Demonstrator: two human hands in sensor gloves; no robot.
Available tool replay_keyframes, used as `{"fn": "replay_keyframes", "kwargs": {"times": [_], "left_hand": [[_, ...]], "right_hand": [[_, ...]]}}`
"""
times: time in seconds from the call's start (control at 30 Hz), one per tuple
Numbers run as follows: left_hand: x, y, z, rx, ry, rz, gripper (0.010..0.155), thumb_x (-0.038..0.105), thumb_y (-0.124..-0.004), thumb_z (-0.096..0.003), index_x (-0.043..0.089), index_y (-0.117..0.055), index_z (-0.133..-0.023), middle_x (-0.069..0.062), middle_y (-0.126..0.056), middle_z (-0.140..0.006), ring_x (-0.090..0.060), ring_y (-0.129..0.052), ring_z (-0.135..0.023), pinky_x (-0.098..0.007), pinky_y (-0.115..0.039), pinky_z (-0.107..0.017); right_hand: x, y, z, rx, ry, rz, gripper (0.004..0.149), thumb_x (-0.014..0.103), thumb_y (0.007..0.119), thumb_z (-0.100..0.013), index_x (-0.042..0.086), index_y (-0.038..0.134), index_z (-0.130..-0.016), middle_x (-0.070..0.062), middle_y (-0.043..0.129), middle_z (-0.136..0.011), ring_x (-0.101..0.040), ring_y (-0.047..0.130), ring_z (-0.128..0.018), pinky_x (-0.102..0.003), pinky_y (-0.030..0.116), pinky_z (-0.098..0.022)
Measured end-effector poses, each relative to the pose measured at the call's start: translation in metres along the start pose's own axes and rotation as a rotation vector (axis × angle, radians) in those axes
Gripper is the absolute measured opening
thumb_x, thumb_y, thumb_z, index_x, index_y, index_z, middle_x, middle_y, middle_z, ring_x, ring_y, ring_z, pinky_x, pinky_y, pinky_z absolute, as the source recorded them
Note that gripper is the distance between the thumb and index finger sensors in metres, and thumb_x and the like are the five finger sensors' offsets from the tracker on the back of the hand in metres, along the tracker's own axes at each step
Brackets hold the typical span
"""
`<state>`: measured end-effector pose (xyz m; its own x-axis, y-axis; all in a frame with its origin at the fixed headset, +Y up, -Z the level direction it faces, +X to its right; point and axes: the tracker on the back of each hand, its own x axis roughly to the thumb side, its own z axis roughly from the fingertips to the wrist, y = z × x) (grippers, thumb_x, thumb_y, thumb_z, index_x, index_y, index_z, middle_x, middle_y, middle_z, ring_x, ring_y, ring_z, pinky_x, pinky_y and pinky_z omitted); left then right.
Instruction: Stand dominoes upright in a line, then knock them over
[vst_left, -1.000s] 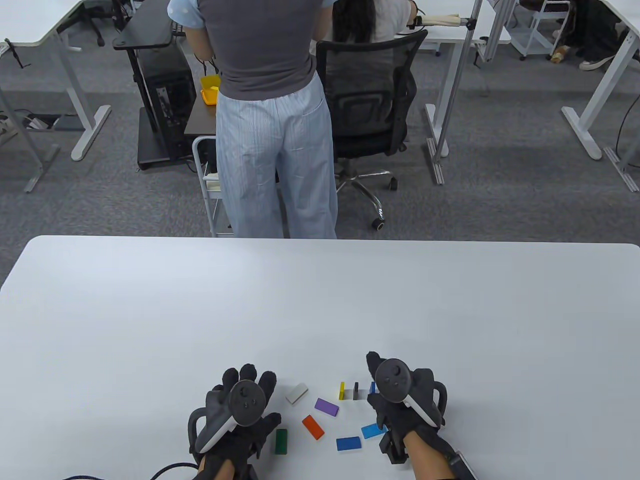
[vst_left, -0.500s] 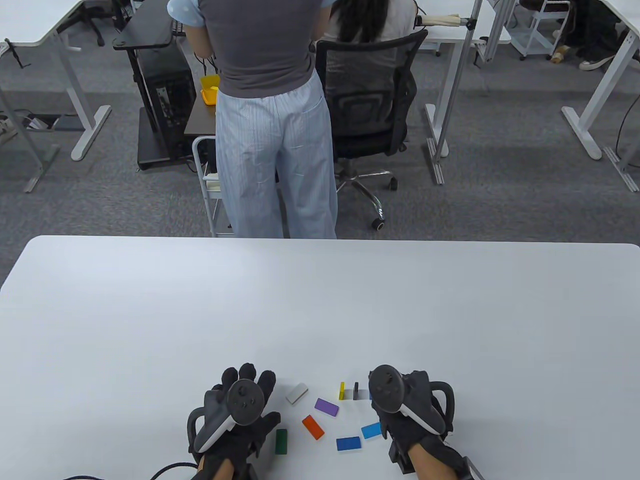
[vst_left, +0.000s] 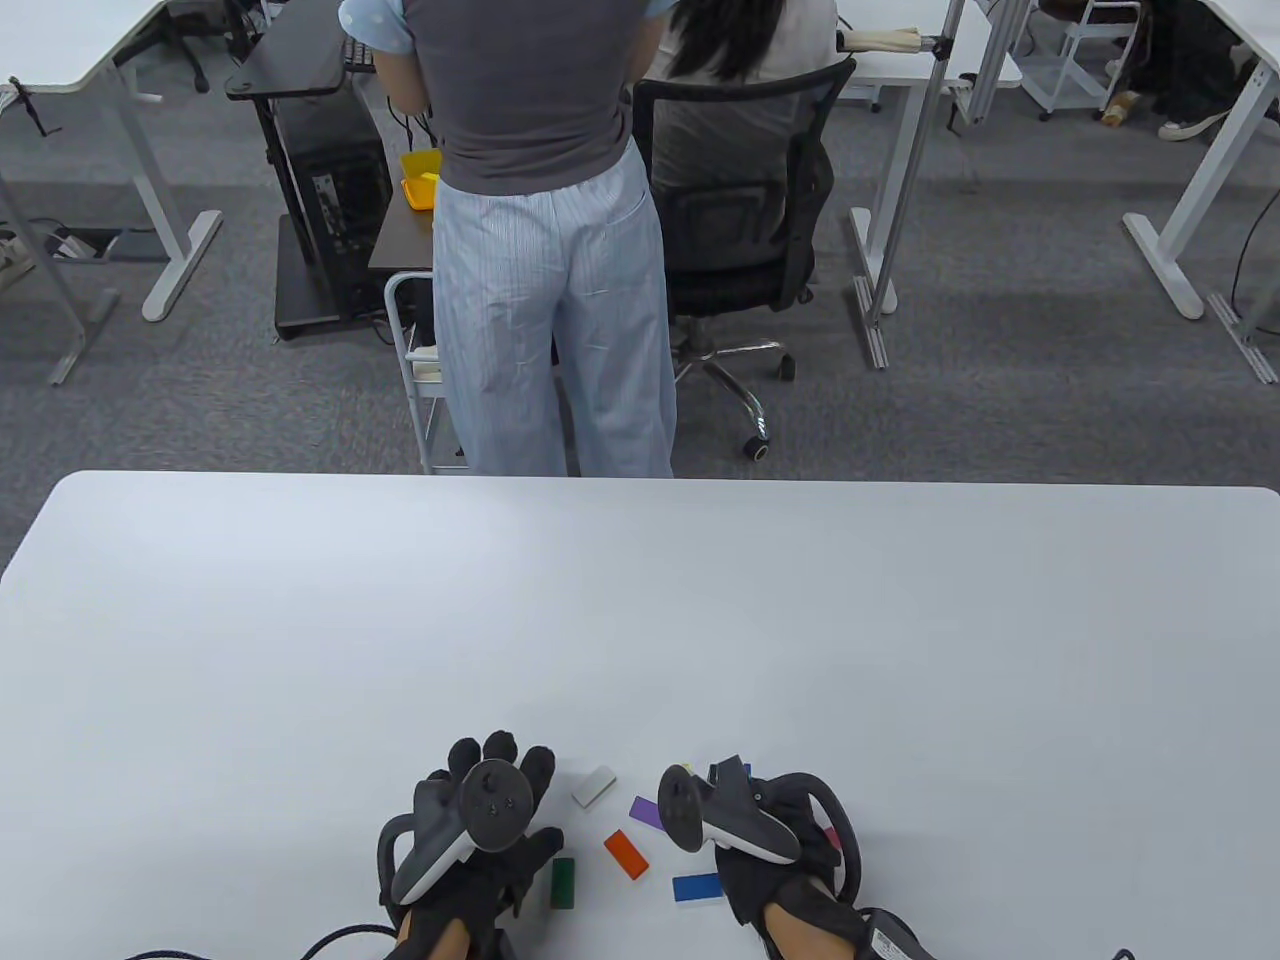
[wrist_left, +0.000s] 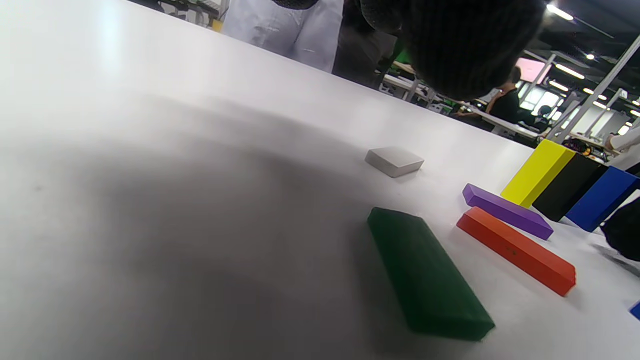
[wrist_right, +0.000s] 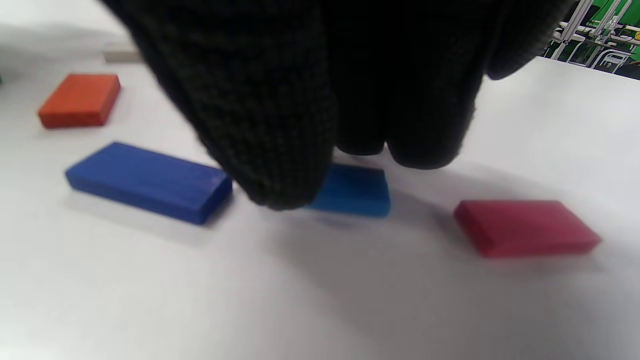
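Right hand (vst_left: 770, 850) comes down with fingers (wrist_right: 280, 150) bent over the light blue domino (wrist_right: 352, 192); whether it grips already, I cannot tell. Left hand (vst_left: 475, 830) rests relaxed, holding nothing. On the table (vst_left: 640, 600), near edge, three dominoes (wrist_left: 567, 185) stand in a row, the others lie flat around. This domino seems light, stiff and smooth, so I would pinch its long sides. It lies directly under the fingertips, between a dark blue one (wrist_right: 150, 180) at left and a red one (wrist_right: 525, 227) at right.

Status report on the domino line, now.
Left hand idle, open. Right hand fingers over the light blue domino, grip unclear. Yellow, black, dark blue standing. Nothing blocking.
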<state>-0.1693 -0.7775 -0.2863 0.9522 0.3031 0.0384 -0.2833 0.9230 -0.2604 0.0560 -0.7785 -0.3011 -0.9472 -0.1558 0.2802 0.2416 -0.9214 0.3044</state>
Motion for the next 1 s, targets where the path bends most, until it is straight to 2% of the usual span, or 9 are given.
{"fn": "replay_keyframes", "kwargs": {"times": [0.07,0.23,0.63,0.73,0.87,1.0], "left_hand": [[0.0,0.0,0.0,-0.004,0.0,-0.003,0.076,0.052,-0.08,-0.0392,0.04,-0.043,-0.105,-0.007,-0.032,-0.123,-0.046,-0.027,-0.11,-0.064,-0.035,-0.081],[0.002,-0.002,-0.001,-0.024,-0.002,-0.013,0.076,0.052,-0.081,-0.0389,0.039,-0.043,-0.104,-0.007,-0.033,-0.123,-0.046,-0.027,-0.11,-0.064,-0.035,-0.081],[0.001,-0.002,-0.001,-0.035,0.0,-0.014,0.076,0.052,-0.081,-0.039,0.039,-0.044,-0.104,-0.007,-0.033,-0.122,-0.046,-0.027,-0.11,-0.064,-0.035,-0.081],[0.001,-0.002,-0.001,-0.039,0.001,-0.014,0.076,0.052,-0.081,-0.0389,0.039,-0.044,-0.104,-0.007,-0.034,-0.122,-0.046,-0.027,-0.11,-0.064,-0.036,-0.081],[0.002,-0.002,0.0,-0.03,-0.003,-0.013,0.078,0.052,-0.081,-0.0391,0.038,-0.042,-0.105,-0.007,-0.033,-0.122,-0.046,-0.027,-0.11,-0.064,-0.036,-0.081],[0.002,-0.002,0.0,-0.028,-0.003,-0.014,0.077,0.052,-0.08,-0.0391,0.039,-0.042,-0.105,-0.007,-0.033,-0.123,-0.046,-0.027,-0.11,-0.064,-0.036,-0.081]], "right_hand": [[0.003,0.004,-0.002,0.012,0.006,0.024,0.062,0.03,0.104,-0.028,0.018,0.086,-0.086,-0.011,0.093,-0.083,-0.033,0.102,-0.067,-0.057,0.072,-0.064],[0.01,0.007,-0.002,-0.039,0.009,0.085,0.06,0.03,0.104,-0.027,0.018,0.086,-0.083,-0.01,0.095,-0.078,-0.03,0.104,-0.063,-0.055,0.073,-0.064],[0.004,0.004,0.0,-0.051,-0.024,0.038,0.06,0.03,0.105,-0.027,0.018,0.087,-0.083,-0.008,0.097,-0.075,-0.028,0.104,-0.063,-0.058,0.069,-0.067],[-0.005,-0.008,0.008,-0.082,-0.038,-0.033,0.06,0.031,0.105,-0.027,0.018,0.087,-0.083,-0.009,0.098,-0.075,-0.029,0.104,-0.061,-0.058,0.069,-0.067],[-0.016,-0.032,0.026,-0.215,-0.048,-0.112,0.063,0.035,0.102,-0.029,0.021,0.084,-0.088,-0.009,0.095,-0.075,-0.029,0.102,-0.062,-0.06,0.067,-0.068],[-0.031,-0.051,0.042,-0.338,-0.061,-0.201,0.059,0.035,0.1,-0.031,0.024,0.086,-0.088,-0.011,0.091,-0.076,-0.032,0.104,-0.061,-0.056,0.072,-0.067]]}}
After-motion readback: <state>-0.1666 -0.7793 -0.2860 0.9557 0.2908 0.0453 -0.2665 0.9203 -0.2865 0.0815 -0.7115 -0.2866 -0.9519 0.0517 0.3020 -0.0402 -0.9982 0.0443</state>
